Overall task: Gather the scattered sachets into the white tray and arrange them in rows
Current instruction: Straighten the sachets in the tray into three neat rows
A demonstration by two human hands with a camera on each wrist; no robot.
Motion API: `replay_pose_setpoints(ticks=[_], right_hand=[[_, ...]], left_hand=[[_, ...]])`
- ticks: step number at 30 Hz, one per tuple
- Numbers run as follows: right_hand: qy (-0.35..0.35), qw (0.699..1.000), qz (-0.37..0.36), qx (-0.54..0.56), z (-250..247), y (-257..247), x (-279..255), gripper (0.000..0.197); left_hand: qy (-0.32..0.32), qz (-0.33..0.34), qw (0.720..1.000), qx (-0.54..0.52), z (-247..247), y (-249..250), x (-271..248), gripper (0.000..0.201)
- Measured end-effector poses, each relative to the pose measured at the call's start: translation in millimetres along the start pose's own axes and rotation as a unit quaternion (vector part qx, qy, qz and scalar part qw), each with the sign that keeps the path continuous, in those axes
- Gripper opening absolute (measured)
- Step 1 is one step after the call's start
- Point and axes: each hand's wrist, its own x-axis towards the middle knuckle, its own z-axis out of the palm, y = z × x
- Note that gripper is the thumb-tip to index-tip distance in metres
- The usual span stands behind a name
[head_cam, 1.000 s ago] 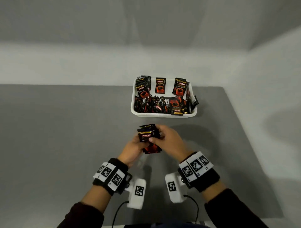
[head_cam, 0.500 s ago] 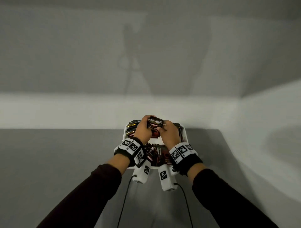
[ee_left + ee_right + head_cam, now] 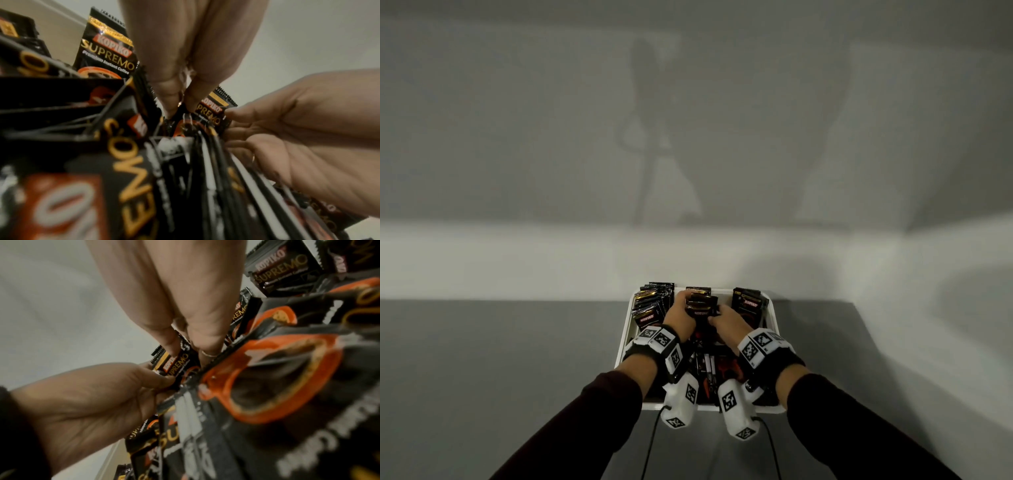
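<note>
The white tray (image 3: 627, 342) sits on the grey table, crowded with black-and-orange coffee sachets. Both hands are inside it at the back middle. My left hand (image 3: 684, 310) and right hand (image 3: 719, 317) grip one bundle of sachets (image 3: 701, 306) from either side, standing upright between a leaning row at the back left (image 3: 652, 306) and another at the back right (image 3: 750, 305). In the left wrist view, the bundle (image 3: 212, 113) is pinched by curled fingers (image 3: 174, 91), with the right hand's palm (image 3: 298, 146) opposite. The right wrist view shows the same bundle (image 3: 176, 363).
Loose sachets (image 3: 710, 371) lie jumbled in the tray's near half under my wrists. The grey table (image 3: 500, 359) spreads to the left and right of the tray. A pale wall (image 3: 688, 154) rises just behind the tray's far edge.
Both hands carried the bundle from the table in front of the tray forward into the tray's back middle and lowered it between the two standing rows.
</note>
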Motion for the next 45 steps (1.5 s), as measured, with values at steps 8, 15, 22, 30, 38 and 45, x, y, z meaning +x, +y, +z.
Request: replay_pose_setpoints(ticks=[8, 15, 22, 30, 38, 45], right_hand=[[-0.014, 1.0, 0.015, 0.001, 1, 2, 10, 0.03], [0.007, 1.0, -0.005, 0.028, -21, -7, -16, 0.019], [0.104, 0.981, -0.161, 0.001, -31, 20, -107, 0.037], [0.18, 0.97, -0.128, -0.099, 2, 87, -149, 0.019], [0.17, 0.966, -0.107, -0.161, 3, 106, -144, 0.034], [0.148, 0.954, -0.124, -0.231, 2, 89, -138, 0.077]], left_hand=[[0.003, -0.06, 0.997, 0.039, 3, -10, 8, 0.067], [-0.058, -0.011, 0.998, 0.032, -20, 2, -1, 0.058], [-0.019, 0.092, 0.995, -0.015, -55, -10, -94, 0.046], [-0.012, 0.152, 0.971, 0.185, -63, -62, -169, 0.023], [0.009, 0.174, 0.964, 0.201, -63, -73, -173, 0.026], [0.039, 0.173, 0.969, 0.172, -53, -84, -171, 0.026]])
